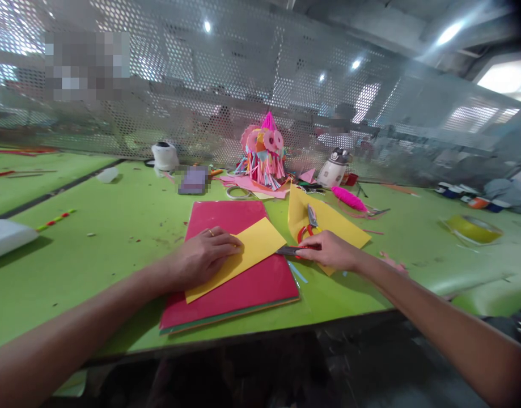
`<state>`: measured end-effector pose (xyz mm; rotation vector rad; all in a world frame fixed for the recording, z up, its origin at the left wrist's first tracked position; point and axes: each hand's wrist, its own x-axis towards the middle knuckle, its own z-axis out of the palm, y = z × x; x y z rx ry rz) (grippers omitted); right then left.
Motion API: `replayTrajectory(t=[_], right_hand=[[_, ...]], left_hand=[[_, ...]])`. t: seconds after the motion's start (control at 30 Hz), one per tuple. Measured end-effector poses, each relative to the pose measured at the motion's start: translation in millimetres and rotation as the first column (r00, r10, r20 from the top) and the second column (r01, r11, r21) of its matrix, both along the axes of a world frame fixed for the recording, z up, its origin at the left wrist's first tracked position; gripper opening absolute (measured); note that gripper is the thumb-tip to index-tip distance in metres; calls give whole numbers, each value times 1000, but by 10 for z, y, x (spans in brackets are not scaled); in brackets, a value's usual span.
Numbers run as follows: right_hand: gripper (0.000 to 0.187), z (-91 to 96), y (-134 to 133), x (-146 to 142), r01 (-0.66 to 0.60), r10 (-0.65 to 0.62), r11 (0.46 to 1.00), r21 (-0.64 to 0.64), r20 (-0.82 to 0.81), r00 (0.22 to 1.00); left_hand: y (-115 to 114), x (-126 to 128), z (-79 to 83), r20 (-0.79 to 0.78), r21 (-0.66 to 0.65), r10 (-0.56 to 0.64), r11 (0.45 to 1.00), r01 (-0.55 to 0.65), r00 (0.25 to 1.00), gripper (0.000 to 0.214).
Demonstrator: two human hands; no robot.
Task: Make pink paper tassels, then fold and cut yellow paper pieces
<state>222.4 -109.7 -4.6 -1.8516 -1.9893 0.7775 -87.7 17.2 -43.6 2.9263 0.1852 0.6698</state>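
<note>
My left hand (209, 252) lies flat over a folded piece of yellow paper (255, 241), pressing it down on a stack of red sheets (230, 212). In my right hand (330, 249) is a slim dark tool (288, 250) with some red on it, pinched between thumb and fingers. Its tip meets the right end of the yellow paper; its exact kind is partly hidden by my fingers. Just behind that hand, scissors (312, 215) with red handles rest on a larger creased yellow sheet (339, 218).
Behind stands a pink fringed paper craft (264, 150), near a phone (194, 180) and a penguin-like container (335, 167). Rightward are a pink yarn bundle (348, 199) and a tape roll (473, 228). The green table (115, 243) meets a perforated metal screen (166, 102).
</note>
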Motion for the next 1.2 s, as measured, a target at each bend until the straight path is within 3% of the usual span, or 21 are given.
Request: replayTrajectory(t=[0.53,0.83,1.2], right_hand=[[52,-157,43,16,116,-115,993,26,-11,993],[40,96,-21,83,-140,127,981,-133,-102,987],[47,48,1,100,-82,73,991,-108,-89,993]], left_hand=[[-11,2,9,0,-2,4,1000,-4,1000,31],[1,-6,-1,-28,18,5,1000,-5,1000,31],[10,-3,-21,1,25,-2,1000,2,1000,31]])
